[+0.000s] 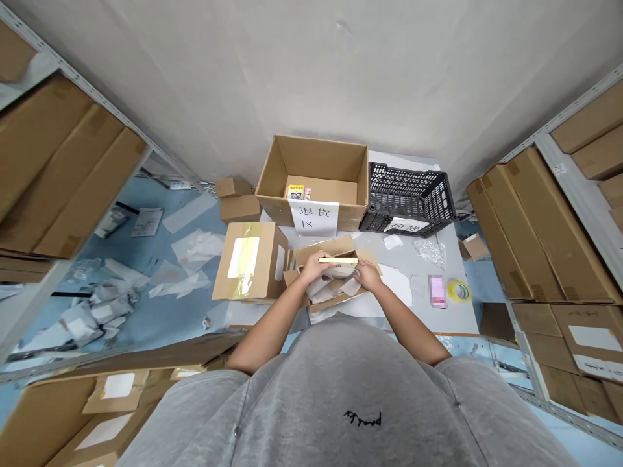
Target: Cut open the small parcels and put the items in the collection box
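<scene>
The gray table has a big open cardboard box and a black plastic crate at the back, a taped box and a flat open box in front, plus a clear plastic bag and a roll of yellow tape.

An off-white plaster wall closes the far side of the bay. Steel shelving units stand to the left and right, their shelves loaded with flat cardboard cartons. The floor is pale blue, with loose white packing paper strewn across it on the left. A grey-topped counter stands between the shelving units. Lighting is even and diffuse.
</scene>
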Demonstrator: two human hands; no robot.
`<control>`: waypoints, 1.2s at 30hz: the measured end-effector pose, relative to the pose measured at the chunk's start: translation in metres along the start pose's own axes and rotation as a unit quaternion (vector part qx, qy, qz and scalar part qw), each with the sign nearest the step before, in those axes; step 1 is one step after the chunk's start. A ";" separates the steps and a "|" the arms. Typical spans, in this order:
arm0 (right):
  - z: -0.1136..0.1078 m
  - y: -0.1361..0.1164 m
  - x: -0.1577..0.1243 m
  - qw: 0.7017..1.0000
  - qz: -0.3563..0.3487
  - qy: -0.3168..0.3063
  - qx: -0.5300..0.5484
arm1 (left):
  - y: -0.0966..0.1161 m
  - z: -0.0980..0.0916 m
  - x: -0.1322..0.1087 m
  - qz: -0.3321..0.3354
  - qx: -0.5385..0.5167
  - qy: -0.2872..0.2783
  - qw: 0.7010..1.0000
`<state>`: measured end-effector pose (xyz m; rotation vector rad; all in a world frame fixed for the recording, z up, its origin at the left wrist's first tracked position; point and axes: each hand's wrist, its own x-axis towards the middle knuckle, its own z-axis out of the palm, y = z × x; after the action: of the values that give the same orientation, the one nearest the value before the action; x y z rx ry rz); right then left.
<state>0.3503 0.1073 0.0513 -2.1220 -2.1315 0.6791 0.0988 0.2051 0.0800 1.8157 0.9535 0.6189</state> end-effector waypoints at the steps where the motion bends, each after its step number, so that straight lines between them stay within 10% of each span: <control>1: 0.001 -0.001 0.000 1.000 -0.002 0.004 -0.004 | 0.005 -0.003 0.001 0.016 0.021 -0.007 1.000; 7: -0.007 -0.008 0.003 1.000 0.008 0.005 -0.014 | 0.037 -0.014 -0.010 0.087 0.200 -0.031 0.976; 19: -0.029 0.004 0.005 0.996 -0.029 0.002 0.088 | 0.047 -0.025 -0.017 0.093 0.144 0.002 0.985; 26: -0.050 -0.014 0.008 0.914 -0.116 0.060 0.384 | 0.035 -0.012 -0.018 0.078 0.118 0.029 0.990; 36: -0.088 -0.025 -0.019 0.862 -0.107 0.084 0.488 | 0.003 0.005 -0.029 -0.042 0.102 0.046 0.993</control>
<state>0.3578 0.1137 0.1445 -1.3003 -1.3879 1.1553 0.0873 0.1783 0.0802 1.9279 1.1842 0.5741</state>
